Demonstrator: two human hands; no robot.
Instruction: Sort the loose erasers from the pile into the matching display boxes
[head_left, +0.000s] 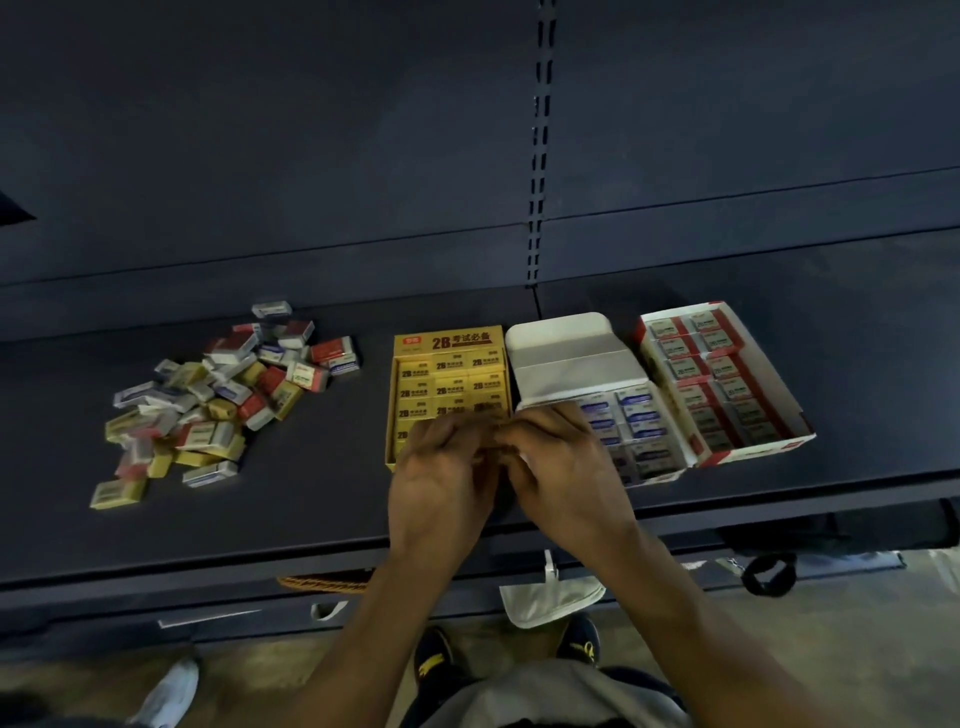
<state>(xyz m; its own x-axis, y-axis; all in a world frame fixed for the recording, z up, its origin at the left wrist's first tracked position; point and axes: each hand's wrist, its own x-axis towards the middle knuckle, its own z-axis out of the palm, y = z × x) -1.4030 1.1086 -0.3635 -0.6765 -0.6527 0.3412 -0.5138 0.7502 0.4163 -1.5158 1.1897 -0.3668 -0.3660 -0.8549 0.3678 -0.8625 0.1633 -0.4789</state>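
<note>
I read both hands as raised together over the front of the boxes; the left hand (441, 473) and the right hand (566, 467) meet at the fingertips above the near edge of the yellow display box (447, 340), just beside the white display box (566, 353) that holds the blue-labelled erasers. Fingers on both are curled inward; the meeting point is blurred, so I cannot tell whether either hand has hold of an eraser or nothing at all.

The pile of loose erasers (218, 395) lies well to the left on the dark shelf (311, 519), apart from all boxes; yellow, red and blue wrappers are mixed in it; much is left to sort. The red display box (753, 453) sits furthest right, with rows filled.

Judgement: the step in hand is placing or squaring an item at the box fronts; the next move calls for a reach left to the pile and a colour match.

Obscured: the front rows of the yellow and white boxes, behind the hands; the print on the wrappers is too small to read.
</note>
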